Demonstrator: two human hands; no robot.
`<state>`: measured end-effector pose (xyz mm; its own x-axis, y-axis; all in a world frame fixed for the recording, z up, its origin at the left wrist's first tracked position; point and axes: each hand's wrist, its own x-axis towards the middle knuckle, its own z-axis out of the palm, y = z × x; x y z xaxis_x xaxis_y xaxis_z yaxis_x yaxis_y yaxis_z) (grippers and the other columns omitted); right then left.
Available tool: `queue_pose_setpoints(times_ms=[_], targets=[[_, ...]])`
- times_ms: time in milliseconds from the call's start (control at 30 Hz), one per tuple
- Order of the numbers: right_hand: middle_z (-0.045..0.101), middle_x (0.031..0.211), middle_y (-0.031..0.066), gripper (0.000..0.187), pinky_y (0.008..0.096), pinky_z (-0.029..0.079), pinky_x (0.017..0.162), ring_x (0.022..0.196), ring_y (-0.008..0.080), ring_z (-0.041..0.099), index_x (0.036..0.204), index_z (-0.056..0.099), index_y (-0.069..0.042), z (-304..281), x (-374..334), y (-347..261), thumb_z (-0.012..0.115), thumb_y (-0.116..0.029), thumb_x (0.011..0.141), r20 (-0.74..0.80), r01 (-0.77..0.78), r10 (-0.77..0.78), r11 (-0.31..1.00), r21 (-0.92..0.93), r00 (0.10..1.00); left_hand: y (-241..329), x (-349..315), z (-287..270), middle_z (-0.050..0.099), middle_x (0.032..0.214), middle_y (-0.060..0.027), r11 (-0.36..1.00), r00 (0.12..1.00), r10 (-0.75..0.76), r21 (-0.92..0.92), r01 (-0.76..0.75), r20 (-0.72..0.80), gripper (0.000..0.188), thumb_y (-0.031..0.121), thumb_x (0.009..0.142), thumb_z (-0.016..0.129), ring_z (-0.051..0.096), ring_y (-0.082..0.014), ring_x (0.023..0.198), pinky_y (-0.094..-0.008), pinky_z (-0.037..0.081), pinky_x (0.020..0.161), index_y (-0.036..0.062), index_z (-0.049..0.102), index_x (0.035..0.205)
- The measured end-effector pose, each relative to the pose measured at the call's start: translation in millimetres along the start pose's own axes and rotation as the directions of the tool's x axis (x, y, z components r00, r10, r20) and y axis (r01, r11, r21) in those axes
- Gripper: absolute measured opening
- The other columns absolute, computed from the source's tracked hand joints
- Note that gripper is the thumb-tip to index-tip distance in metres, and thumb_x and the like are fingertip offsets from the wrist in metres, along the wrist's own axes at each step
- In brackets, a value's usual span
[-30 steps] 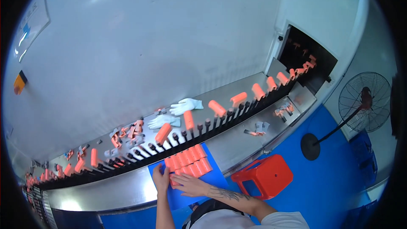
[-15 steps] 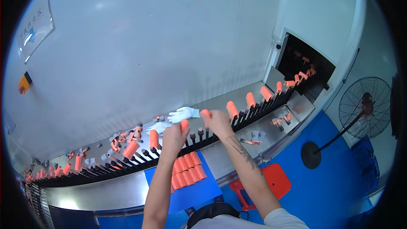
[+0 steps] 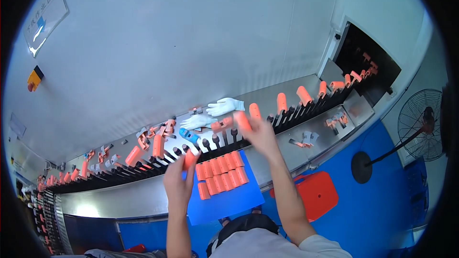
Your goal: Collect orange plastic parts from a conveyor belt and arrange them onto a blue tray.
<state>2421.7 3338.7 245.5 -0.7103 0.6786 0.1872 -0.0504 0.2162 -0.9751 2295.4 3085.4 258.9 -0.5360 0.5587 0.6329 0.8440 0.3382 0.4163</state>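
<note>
My left hand is closed on a curved orange plastic shell, above the left edge of a blue sheet. On that sheet several similar orange shells lie in rows. My right hand pinches another orange shell, smeared by motion, over the row of dark upright pegs. Just left of it is a blurred orange piece; what supports it I cannot tell. Behind the pegs a blue object lies near white gloves.
More pegs carry orange shells toward a dark wall opening at the right. Loose orange and grey pieces litter the bench behind the line. A red stool and a black standing fan are on the right.
My left hand has come down and left, nearer the blue sheet, with its shell. My right hand has shifted slightly right. The whole view has swung, and the blue object is now uncovered.
</note>
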Motion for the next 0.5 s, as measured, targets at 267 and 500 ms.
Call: queue_pose_setpoints(times_ms=[267, 500], targets=[[0.068, 0.107, 0.0208, 0.044, 0.0409, 0.054, 0.082, 0.097, 0.035, 0.068, 0.113, 0.067, 0.001, -18, -200, 133, 0.08, -0.022, 0.077, -0.116, -0.226, 0.197, 0.903, -0.364, 0.974, -63, -164, 73, 0.074, 0.087, -0.0172, 0.671, 0.628, -0.719, 0.062, 0.739, 0.298, 0.042, 0.027, 0.078, 0.081, 0.072, -0.0227, 0.075, -0.0354, 0.055, 0.067, -0.0069, 0.071, 0.099], [0.061, 0.1, 0.0179, 0.037, 0.0449, 0.051, 0.085, 0.098, 0.0381, 0.061, 0.105, 0.063, -0.001, -50, -188, 165, 0.079, -0.021, 0.078, -0.255, -0.224, 0.058, 0.689, -0.689, 0.965, 19, -189, 131, 0.072, 0.08, -0.016, 0.731, 0.607, -0.576, 0.014, 0.682, 0.548, 0.041, 0.032, 0.075, 0.084, 0.069, -0.0229, 0.071, -0.0357, 0.054, 0.066, -0.0038, 0.071, 0.092]])
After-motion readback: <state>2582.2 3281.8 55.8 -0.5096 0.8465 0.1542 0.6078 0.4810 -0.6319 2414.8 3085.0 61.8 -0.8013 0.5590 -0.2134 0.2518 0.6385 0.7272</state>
